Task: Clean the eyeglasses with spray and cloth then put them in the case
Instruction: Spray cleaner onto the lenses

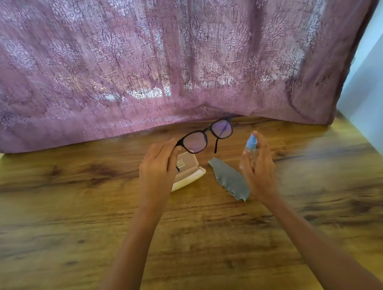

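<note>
My left hand (158, 166) holds black-framed eyeglasses (205, 136) by their left end, lifted above the table with the lenses facing me. My right hand (258, 162) grips a small clear spray bottle with a blue nozzle (251, 142), a finger resting on top, the nozzle to the right of the glasses. A grey cleaning cloth (229, 178) lies flat on the table between my hands. An open white glasses case (189, 172) sits under my left hand, partly hidden by it.
The wooden table (71, 210) runs wide on both sides. A mauve patterned curtain (173, 61) hangs along the table's far edge. A pale wall (382, 105) borders the table on the right.
</note>
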### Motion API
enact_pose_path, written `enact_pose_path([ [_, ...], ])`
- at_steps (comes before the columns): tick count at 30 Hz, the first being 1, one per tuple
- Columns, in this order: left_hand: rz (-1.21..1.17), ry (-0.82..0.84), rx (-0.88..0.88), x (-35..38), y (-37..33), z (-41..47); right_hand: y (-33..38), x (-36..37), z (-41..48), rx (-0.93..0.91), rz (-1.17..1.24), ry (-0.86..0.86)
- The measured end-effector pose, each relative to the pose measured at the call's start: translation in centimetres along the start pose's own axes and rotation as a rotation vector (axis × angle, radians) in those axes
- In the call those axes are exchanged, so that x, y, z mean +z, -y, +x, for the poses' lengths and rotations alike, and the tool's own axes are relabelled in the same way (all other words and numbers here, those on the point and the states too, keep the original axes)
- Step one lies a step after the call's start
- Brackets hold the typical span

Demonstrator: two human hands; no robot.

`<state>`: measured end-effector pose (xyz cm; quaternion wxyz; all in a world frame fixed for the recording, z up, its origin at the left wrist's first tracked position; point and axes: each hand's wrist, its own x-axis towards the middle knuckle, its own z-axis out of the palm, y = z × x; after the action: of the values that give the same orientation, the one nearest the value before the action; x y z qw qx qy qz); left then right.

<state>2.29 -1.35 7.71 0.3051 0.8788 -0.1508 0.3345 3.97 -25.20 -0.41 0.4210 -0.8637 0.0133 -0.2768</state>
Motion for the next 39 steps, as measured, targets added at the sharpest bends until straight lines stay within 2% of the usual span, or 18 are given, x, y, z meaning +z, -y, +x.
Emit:
enact_pose_path([
  [5,-0.003,0.006,-0.003,0.2,-0.4,-0.2,6.0,-0.5,-1.5,-0.169,0.188,-0.014],
  [10,-0.024,0.028,0.016,-0.1,-1.4,-0.4,11.1,-0.7,-1.9,-0.315,0.149,0.123],
  [19,0.004,-0.015,0.001,-0.1,-1.3,-1.0,13.3,-0.8,-2.4,-0.208,0.101,0.236],
  [24,0.004,-0.017,-0.015,-0.1,-1.3,-1.1,13.9,-1.2,-2.5,-0.208,0.086,0.224],
  [29,-0.012,0.017,-0.026,-0.3,-1.6,-1.1,14.0,-1.1,-2.6,-0.253,0.022,0.282],
  [39,-0.015,-0.018,-0.026,-0.2,-1.7,-1.5,13.4,-1.5,-3.1,-0.200,0.110,0.202],
])
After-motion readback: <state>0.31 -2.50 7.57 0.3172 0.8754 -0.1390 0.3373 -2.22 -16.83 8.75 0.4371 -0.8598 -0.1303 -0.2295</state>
